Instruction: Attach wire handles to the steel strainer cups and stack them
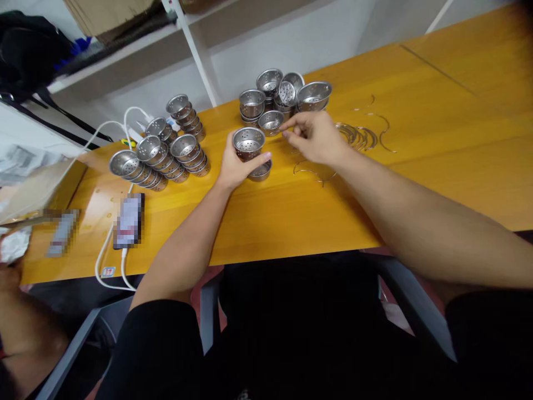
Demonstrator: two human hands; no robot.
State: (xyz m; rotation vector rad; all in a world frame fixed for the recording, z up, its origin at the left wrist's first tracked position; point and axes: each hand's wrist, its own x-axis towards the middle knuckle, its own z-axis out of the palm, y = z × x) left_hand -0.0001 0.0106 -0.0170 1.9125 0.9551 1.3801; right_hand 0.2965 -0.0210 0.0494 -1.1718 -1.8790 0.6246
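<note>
On table [258,233] — phone [129,221], cup stacks [195,158] | crowding right hand [314,134] — cups [287,93], wires [363,138]

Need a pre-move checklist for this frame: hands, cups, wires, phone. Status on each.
1. Left hand has a grip on a perforated cup: ok, thumb across its front.
2. Held cup's mouth faces up: ok, its perforated base shows inside.
3. Right hand holds a wire: cannot tell, too fine at the fingertips.
4. Loose curved wires all in one pile: not ok, some lie scattered around it.
5. Phone apart from both hands: ok, it lies left of them, with a white cable at its near end.
</note>
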